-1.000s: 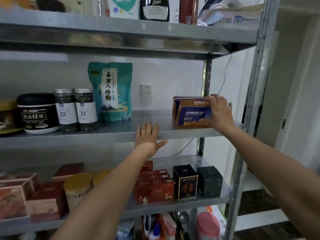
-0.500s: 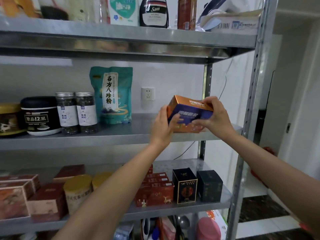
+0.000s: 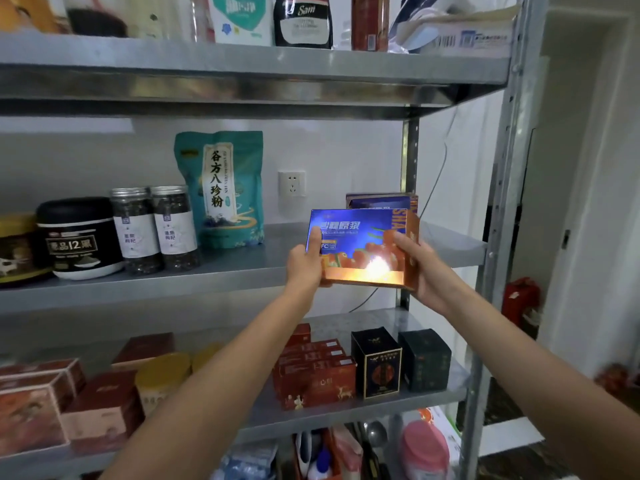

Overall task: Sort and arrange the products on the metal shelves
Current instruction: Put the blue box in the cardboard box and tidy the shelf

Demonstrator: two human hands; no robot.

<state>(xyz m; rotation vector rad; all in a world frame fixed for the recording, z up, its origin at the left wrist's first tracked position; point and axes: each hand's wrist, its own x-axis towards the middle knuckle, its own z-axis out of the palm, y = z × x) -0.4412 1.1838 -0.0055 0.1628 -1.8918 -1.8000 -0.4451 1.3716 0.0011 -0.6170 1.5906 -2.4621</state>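
Note:
I hold a blue and orange box (image 3: 356,237) in the air in front of the middle metal shelf (image 3: 242,268), its printed face toward me. My left hand (image 3: 306,265) grips its left edge with the thumb on the front. My right hand (image 3: 420,268) grips its right end from below. A second box of the same kind (image 3: 377,201) stands behind it on the shelf at the right.
The middle shelf also carries a teal pouch (image 3: 221,188), two clear jars (image 3: 154,230) and a black tub (image 3: 78,237) at the left. The lower shelf (image 3: 346,414) holds red and dark boxes. The top shelf (image 3: 242,64) holds bottles. The shelf's right post (image 3: 498,216) is close.
My right hand lifted the box off the shelf, my left hand rose to take its other edge, and the box has turned to face me.

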